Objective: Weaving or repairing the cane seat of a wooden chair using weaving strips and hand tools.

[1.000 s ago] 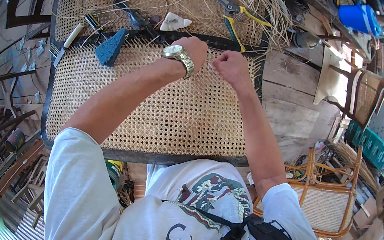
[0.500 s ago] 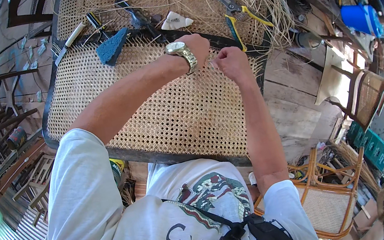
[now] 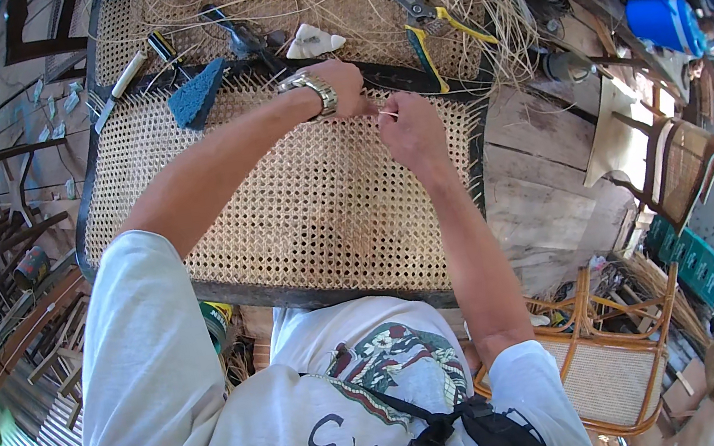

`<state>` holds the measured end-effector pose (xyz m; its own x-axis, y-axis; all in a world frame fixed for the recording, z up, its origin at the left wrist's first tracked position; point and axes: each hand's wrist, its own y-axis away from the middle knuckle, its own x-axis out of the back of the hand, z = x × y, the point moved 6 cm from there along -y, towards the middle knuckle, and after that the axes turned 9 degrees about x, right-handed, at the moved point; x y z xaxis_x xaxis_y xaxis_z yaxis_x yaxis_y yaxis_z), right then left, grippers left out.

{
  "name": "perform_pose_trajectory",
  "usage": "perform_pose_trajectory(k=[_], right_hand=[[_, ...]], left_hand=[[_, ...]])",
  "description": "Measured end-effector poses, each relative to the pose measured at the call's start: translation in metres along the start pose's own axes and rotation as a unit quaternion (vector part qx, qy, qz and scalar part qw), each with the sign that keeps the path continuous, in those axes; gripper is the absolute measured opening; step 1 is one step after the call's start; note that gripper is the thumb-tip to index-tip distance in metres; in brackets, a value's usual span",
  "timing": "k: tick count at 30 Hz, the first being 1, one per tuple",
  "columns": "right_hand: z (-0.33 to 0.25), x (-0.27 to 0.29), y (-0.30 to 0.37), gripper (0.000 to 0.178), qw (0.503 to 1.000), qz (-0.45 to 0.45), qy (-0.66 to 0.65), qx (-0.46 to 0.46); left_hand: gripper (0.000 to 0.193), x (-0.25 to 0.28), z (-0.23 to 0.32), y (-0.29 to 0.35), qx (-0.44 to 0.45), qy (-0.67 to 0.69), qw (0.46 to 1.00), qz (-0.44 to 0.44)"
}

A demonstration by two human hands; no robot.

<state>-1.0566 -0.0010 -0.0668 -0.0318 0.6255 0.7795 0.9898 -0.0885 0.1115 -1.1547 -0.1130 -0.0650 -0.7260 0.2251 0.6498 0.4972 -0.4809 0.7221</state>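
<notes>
Hands point(image 3: 411, 132) meet over cane webbing point(image 3: 306, 198), blue bucket point(image 3: 660, 25) well apart.

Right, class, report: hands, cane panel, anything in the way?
Left hand, right hand close together over woven cane panel. Exact grip unclear. Pruners beyond right hand, not between them.

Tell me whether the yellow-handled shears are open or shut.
Open: the shears lie with their yellow handles spread wide apart.

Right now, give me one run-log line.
left hand: over tan woven-cane panel, grip hidden | right hand: pinching thin pale strand | far edge: blue triangular foam piece, yellow-handled metal shears
</notes>
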Motion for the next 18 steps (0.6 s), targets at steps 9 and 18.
perform_pose_trajectory(k=[9, 18], right_hand=[[-0.026, 0.005, 0.010, 0.016, 0.997, 0.047, 0.028, 0.053], [-0.015, -0.012, -0.019, 0.014, 0.945, 0.016, -0.324, -0.034]], left_hand=[[0.042, 0.091, -0.120, 0.063, 0.153, 0.073, 0.941, 0.293], [0.030, 0.012, -0.069, 0.051, 0.010, 0.156, 0.968, 0.194]])
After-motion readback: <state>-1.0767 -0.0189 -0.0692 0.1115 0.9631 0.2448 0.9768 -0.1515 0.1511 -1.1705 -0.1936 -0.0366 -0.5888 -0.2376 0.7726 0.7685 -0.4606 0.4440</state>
